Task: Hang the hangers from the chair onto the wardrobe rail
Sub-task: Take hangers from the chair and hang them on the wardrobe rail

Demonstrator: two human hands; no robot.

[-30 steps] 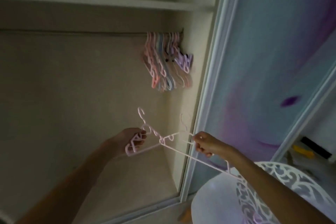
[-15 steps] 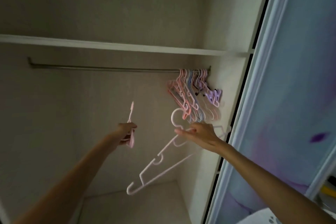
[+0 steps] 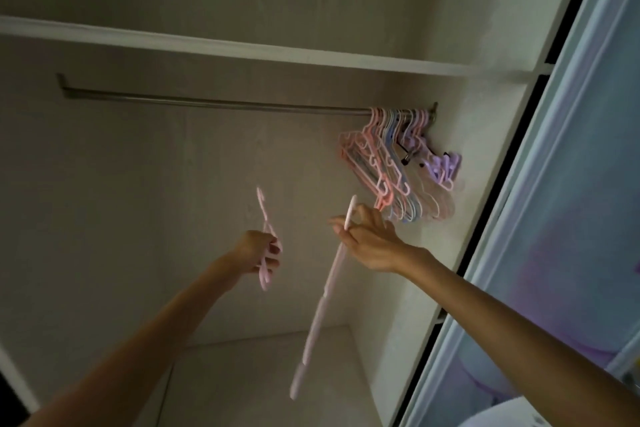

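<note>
Wardrobe rail carries bunched hangers; each hand's grip, left hand and right hand, grasps one pink hanger.

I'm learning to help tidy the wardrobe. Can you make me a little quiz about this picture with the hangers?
1. True or false: the pale hanger in the right hand already hangs on the rail.
2. Where on the rail does the bunch of hangers sit? A) its left end B) the middle C) its right end, by the side wall
3. Fill in: the left hand grips a pink ____.

Key
1. False. The right hand holds it near the hook, below the rail, and it is seen edge-on.
2. C.
3. Hanger. It points up, clear of the rail.
</note>
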